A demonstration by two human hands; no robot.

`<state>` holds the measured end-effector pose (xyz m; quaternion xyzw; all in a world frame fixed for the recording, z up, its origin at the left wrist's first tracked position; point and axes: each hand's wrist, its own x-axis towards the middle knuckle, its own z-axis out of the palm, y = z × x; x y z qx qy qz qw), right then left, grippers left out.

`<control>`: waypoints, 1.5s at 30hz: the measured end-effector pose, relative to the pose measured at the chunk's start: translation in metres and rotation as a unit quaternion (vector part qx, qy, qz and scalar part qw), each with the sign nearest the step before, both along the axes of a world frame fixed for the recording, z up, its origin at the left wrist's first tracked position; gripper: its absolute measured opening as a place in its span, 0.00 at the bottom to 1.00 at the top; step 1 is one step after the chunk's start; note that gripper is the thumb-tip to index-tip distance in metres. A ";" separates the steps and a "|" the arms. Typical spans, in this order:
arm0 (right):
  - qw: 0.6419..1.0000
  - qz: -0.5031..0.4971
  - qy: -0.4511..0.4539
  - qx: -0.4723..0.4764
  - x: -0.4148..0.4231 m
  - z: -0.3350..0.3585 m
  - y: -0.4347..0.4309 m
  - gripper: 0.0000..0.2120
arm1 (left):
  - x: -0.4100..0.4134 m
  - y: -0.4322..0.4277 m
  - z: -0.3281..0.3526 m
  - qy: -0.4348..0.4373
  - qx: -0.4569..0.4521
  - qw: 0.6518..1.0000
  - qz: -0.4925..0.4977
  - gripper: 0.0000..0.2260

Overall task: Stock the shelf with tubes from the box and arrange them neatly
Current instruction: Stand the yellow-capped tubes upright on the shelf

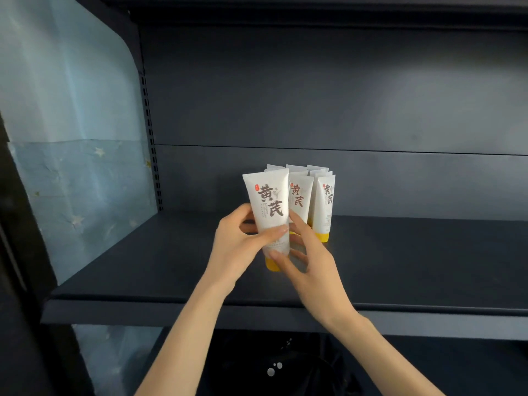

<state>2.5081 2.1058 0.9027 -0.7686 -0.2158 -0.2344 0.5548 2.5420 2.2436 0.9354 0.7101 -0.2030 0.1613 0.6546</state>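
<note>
A white tube (268, 204) with dark lettering and a yellow cap stands cap-down at the front left of a cluster of like tubes (324, 204) on the dark shelf (143, 270). My left hand (240, 247) grips the front tube around its lower body, thumb across the front. My right hand (307, 261) holds the same tube from the right near its cap, fingers curled around it. Several more tubes stand behind, mostly hidden. The box is not in view.
The shelf board runs wide to the left and right of the cluster, with a dark back panel (343, 110) behind. A pale blue star-patterned sheet (71, 167) covers the left side. Another shelf (314, 12) hangs overhead. A dark lower level (271, 367) lies beneath the front lip.
</note>
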 end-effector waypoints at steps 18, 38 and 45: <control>0.994 -0.060 0.077 0.038 0.019 0.009 -0.042 0.22 | -0.017 -0.009 -0.010 -0.043 0.196 0.978 0.065 0.31; 0.957 -0.227 0.173 -0.042 0.107 -0.009 -0.049 0.29 | -0.034 0.059 -0.045 -0.008 0.531 0.816 0.229 0.40; 0.951 -0.246 0.181 -0.040 0.107 -0.007 -0.039 0.28 | -0.037 0.056 -0.045 -0.014 0.528 0.820 0.220 0.39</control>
